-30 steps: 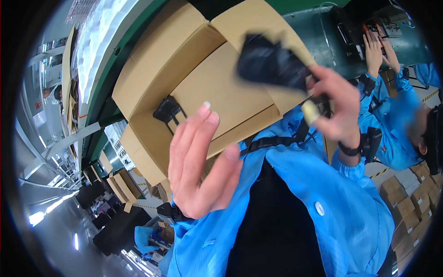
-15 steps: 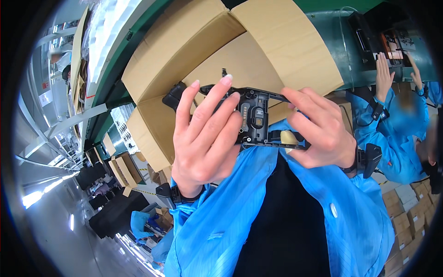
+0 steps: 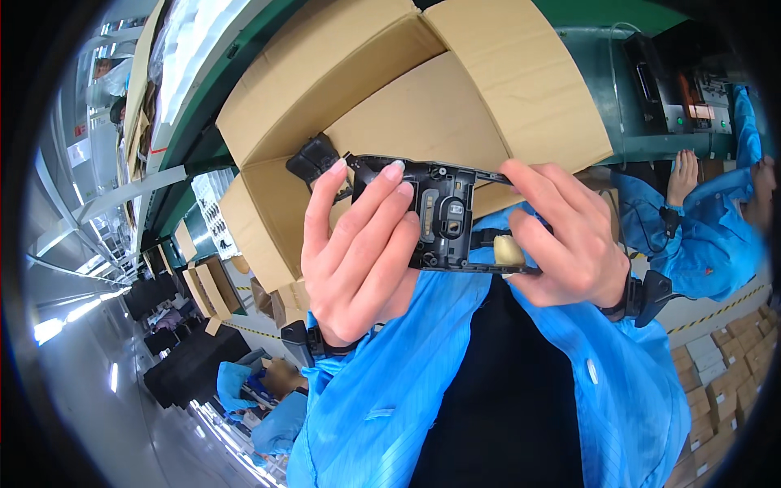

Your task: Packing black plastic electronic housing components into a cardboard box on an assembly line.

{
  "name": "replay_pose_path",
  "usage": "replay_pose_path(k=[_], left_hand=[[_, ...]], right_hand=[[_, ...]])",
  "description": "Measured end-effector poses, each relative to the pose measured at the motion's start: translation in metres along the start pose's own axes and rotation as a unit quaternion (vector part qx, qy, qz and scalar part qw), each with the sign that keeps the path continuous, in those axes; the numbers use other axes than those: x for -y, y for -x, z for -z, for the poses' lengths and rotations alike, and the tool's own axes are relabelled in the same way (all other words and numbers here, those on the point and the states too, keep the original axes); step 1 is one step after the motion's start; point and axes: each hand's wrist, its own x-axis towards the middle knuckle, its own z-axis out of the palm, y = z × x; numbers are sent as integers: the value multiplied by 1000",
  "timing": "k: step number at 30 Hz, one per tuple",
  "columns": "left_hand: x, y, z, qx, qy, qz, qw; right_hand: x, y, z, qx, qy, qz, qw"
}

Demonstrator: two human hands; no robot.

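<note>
A black plastic housing (image 3: 451, 244) with two long side arms, a small rectangular window and a row of contacts is held in front of my chest. My left hand (image 3: 354, 264) is closed on its left end, fingers lying over the top and the thumb hidden. With its fingertips, my right hand (image 3: 573, 232) grips the ends of the two side arms. A pale yellow rounded piece (image 3: 508, 250) shows between the arms by my right fingers; I cannot make out its kind. Beyond my left fingertips, a black part (image 3: 313, 159) lies over the open cardboard box (image 3: 541, 81).
The box stands on a green bench (image 3: 561, 12), its flaps folded outward. On the right, a co-worker in a blue sleeve (image 3: 691, 264) sits near black equipment (image 3: 651, 81). Stacked cartons (image 3: 724, 398) stand at the lower right; another person in blue (image 3: 281, 423) is at the lower left.
The housing has tilted slightly, its right end lower, and more of the pale yellow piece shows. My left hand has shifted a little left. The co-worker's raised hands have come down.
</note>
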Motion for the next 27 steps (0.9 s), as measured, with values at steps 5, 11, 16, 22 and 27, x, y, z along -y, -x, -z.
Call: replay_pose_path(k=[5,11,16,22,27], left_hand=[[1,5,-2,-31,6,-4,1000],[2,2,1,-7,39,-2,999],[-3,-2,6,-49,100,17,994],[-3,-6,6,-67,112,4,991],[-4,-5,8,-68,115,7,991]], right_hand=[[2,0,1,-15,19,10,1000],[-3,4,0,-8,-26,-17,999],[-12,5,-3,11,-150,-26,988],[-14,6,-5,10,-188,-35,981],[-14,4,-5,16,-189,-32,981]])
